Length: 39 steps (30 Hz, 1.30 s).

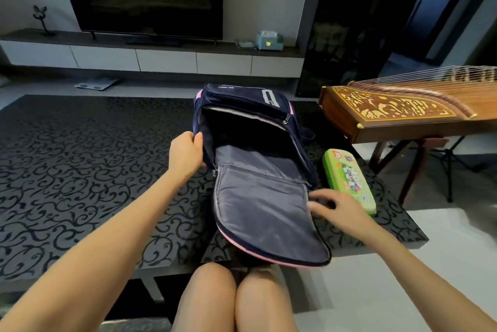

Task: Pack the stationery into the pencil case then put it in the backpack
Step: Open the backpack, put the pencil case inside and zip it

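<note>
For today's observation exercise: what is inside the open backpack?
The backpack shows only grey lining and a dark hollow; nothing visible inside. Its depths are too dark to see. The pencil case lies outside.

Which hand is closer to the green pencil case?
Right. The right hand hovers at the flap's edge, just beside the green pencil case. The left hand grips the backpack rim on the far side.

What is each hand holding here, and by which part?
The left hand grips the backpack by its opening's left edge. The right hand holds nothing, fingers spread by the open flap.
</note>
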Each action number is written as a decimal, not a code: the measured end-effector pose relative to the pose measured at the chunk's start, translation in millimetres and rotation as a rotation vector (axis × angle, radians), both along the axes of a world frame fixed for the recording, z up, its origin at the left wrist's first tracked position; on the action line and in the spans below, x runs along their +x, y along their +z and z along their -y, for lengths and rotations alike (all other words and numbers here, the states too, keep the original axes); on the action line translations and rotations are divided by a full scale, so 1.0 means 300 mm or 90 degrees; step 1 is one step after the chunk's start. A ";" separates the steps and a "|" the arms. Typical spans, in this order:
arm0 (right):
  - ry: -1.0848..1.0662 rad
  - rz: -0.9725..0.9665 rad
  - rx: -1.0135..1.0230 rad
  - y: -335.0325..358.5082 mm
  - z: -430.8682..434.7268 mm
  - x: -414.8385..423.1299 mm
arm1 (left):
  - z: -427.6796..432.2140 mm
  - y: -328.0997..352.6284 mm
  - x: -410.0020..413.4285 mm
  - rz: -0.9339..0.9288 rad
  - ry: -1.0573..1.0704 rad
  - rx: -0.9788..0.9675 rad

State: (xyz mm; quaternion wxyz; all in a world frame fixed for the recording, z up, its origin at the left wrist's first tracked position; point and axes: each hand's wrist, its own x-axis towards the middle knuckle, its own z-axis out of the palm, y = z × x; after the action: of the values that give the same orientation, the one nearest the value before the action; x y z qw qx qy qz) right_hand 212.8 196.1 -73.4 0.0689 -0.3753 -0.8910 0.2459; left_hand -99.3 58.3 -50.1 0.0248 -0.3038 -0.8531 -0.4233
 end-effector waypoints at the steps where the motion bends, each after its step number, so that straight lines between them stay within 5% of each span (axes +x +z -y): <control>1: -0.115 0.054 0.151 -0.017 -0.054 -0.002 | -0.001 0.006 0.003 0.001 -0.003 0.001; 2: -0.207 0.143 0.233 -0.039 -0.100 -0.001 | -0.001 0.011 0.007 0.005 -0.011 0.006; 4: -0.329 0.282 0.181 -0.101 -0.172 -0.001 | -0.005 0.007 0.007 0.023 -0.029 0.018; 7: -0.391 0.264 0.049 -0.191 -0.226 0.006 | -0.012 0.014 0.011 0.036 -0.043 0.016; 10: -0.406 0.175 0.084 -0.217 -0.249 0.011 | -0.019 0.047 0.038 0.004 -0.047 -0.009; 12: -0.436 0.050 0.030 -0.194 -0.257 0.020 | -0.018 0.062 0.057 -0.026 -0.039 -0.034; 16: -0.544 -0.446 -0.315 -0.077 -0.186 0.036 | -0.016 0.051 0.057 -0.042 -0.055 -0.036; 20: -0.377 -0.568 -0.282 0.025 -0.011 0.064 | -0.011 0.046 0.064 -0.067 -0.069 -0.051; 23: -0.234 -0.456 -0.145 0.068 0.066 0.054 | -0.006 0.040 0.063 -0.069 -0.077 -0.054; 30: -0.044 0.077 0.176 0.108 0.153 -0.202 | 0.017 0.024 0.096 -0.102 -0.154 -0.056; 39: -0.043 0.120 0.165 -0.009 0.072 -0.521 | 0.041 -0.035 0.087 -0.116 -0.222 -0.047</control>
State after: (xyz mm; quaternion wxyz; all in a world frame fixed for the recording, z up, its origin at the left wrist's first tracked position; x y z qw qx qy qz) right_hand 56.4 174.6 -76.0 0.0409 -0.4147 -0.9046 0.0898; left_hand -73.3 46.0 -60.5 0.0167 -0.4849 -0.7967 -0.3604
